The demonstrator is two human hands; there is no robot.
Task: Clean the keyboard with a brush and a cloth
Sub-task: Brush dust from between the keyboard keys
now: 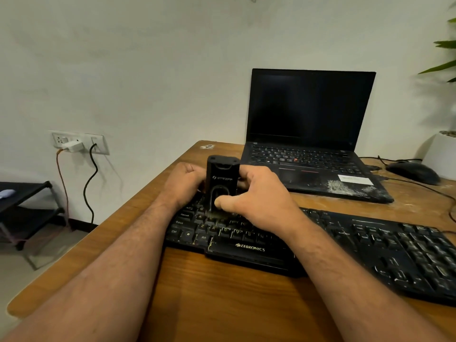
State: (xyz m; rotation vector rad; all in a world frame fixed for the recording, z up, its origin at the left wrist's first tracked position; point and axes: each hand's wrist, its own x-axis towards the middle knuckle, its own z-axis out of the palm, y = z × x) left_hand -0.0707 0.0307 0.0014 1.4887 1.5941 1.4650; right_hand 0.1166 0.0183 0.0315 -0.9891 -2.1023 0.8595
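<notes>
A black Zebronics keyboard [370,245] lies across the wooden desk [222,299]. A black block-shaped brush [222,178] stands upright on the keyboard's left keys, bristles down on the letter rows. My right hand [259,196] grips the brush from the right, thumb pressed on its front near the bottom. My left hand [183,182] is curled against the brush's left side at the keyboard's upper left corner; whether it holds the brush or the keyboard edge is hidden. No cloth is in view.
An open black laptop [311,134] with dust on its palm rest sits behind the keyboard. A black mouse [414,172] and cables lie at the right, beside a white plant pot [441,149]. A wall socket [79,143] and low black rack [27,208] are left of the desk.
</notes>
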